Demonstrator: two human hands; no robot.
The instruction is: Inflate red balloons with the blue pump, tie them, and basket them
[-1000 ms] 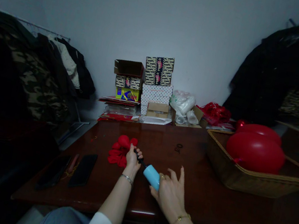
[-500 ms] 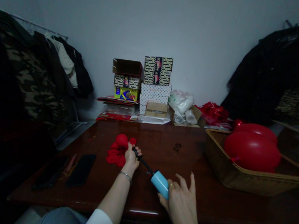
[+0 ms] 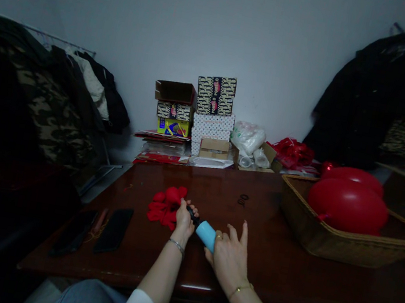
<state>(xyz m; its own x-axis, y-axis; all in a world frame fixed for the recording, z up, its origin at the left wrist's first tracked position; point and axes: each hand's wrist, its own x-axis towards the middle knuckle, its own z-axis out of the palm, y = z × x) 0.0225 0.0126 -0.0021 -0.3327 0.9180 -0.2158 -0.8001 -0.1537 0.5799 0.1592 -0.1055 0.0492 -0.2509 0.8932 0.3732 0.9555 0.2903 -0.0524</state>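
My left hand [image 3: 185,218] is wrapped round the black nozzle end of a light-blue hand balloon pump [image 3: 206,235]. At its fingertips, a small, slightly filled red balloon [image 3: 172,196] appears to sit on the nozzle, though the joint is hidden by the fingers. My right hand [image 3: 229,258] grips the pump's blue barrel at the near end, thumb below, with some fingers raised off it. The barrel lies close to my left hand, so little of the black rod shows. Just beyond my left hand is a heap of limp red balloons [image 3: 157,212] on the table.
A wicker basket [image 3: 334,248] with large inflated red balloons [image 3: 350,204] stands at the right. Black scissors [image 3: 243,200] lie mid-table [image 3: 263,225]. Dark phones [image 3: 114,230] and a reddish stick-like item [image 3: 100,220] are at left. Stacked boxes [image 3: 212,129] line the wall.
My right hand has pushed the blue barrel up and left toward my left hand, covering the black rod seen before. The red balloon at the nozzle has shifted slightly; the view has turned a little.
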